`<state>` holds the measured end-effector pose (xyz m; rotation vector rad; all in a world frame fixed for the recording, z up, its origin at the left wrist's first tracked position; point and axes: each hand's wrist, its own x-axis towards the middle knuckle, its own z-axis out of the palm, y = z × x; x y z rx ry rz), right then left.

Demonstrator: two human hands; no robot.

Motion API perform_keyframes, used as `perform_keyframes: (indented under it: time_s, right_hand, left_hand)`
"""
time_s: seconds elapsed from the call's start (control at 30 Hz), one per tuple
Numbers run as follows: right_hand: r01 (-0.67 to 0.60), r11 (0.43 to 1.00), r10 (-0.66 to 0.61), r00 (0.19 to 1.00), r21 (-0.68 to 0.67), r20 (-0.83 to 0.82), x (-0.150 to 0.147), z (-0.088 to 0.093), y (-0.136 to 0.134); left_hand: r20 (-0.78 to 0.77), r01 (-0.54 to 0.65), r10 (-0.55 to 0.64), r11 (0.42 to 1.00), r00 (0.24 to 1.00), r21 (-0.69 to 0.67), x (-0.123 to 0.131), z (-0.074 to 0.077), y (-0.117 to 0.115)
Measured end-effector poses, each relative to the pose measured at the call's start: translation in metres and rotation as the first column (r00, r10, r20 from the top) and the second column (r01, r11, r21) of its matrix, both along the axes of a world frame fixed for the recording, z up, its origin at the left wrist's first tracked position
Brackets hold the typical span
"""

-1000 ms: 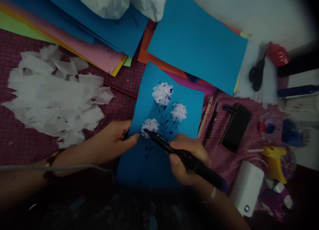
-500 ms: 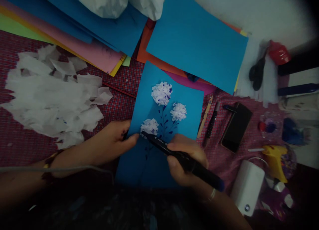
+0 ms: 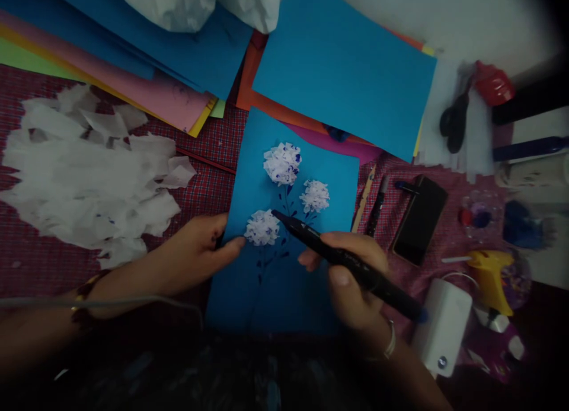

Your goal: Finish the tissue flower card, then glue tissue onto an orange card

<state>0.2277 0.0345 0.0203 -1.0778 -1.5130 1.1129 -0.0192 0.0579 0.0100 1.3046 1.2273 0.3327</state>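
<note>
A blue card [image 3: 275,280] lies in front of me with three white tissue flowers [image 3: 281,162] glued on it and dark blue stems drawn below them. My left hand [image 3: 195,254] presses the card's left edge, fingers curled, thumb tip beside the lowest flower [image 3: 262,228]. My right hand [image 3: 351,280] is closed around a black marker [image 3: 347,260]. The marker's tip sits just right of the lowest flower, near the stems.
A heap of torn white tissue [image 3: 89,174] lies left on the red checked cloth. Coloured paper sheets [image 3: 342,67] fan across the back. Right: a black phone [image 3: 418,218], scissors [image 3: 453,123], a yellow glue gun [image 3: 489,274], a white box [image 3: 442,325].
The marker tip has lifted off the lowest flower's edge and shifted right and up toward the stems. My right hand moved right. My left hand stayed on the card.
</note>
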Motion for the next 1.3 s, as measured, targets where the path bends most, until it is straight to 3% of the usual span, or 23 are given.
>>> perform_keyframes:
  time_s: [0.1, 0.33, 0.57, 0.77, 1.07, 1.3]
  right_hand:
    - [-0.012, 0.999, 0.01, 0.999, -0.044, -0.051, 0.003, 0.0, 0.0]
    - [-0.064, 0.995, 0.06, 0.997, 0.081, 0.048, -0.007, -0.003, 0.002]
    - [-0.095, 0.973, 0.071, 0.99, 0.209, 0.118, -0.015, -0.01, 0.0]
    - [-0.18, 0.973, 0.145, 0.965, 0.148, 0.219, -0.017, -0.012, 0.004]
    - [-0.08, 0.993, 0.075, 0.996, 0.084, 0.055, -0.004, -0.008, 0.001]
    - [-0.191, 0.962, 0.152, 0.968, 0.195, 0.201, -0.018, -0.014, 0.006]
  left_hand:
    - [0.035, -0.026, 0.026, 0.999, 0.999, -0.022, 0.0, 0.0, 0.0]
    - [0.011, -0.044, 0.044, 0.998, 0.999, 0.042, 0.0, 0.002, 0.001]
    - [0.033, -0.056, 0.058, 0.998, 0.998, -0.04, 0.001, 0.003, 0.001]
    - [0.038, -0.057, 0.059, 0.996, 0.998, -0.066, 0.002, 0.003, 0.002]
    - [0.006, -0.065, 0.066, 0.995, 0.998, -0.071, 0.003, 0.006, 0.003]
    - [-0.056, -0.042, 0.04, 0.999, 0.998, -0.024, 0.002, 0.005, 0.004]
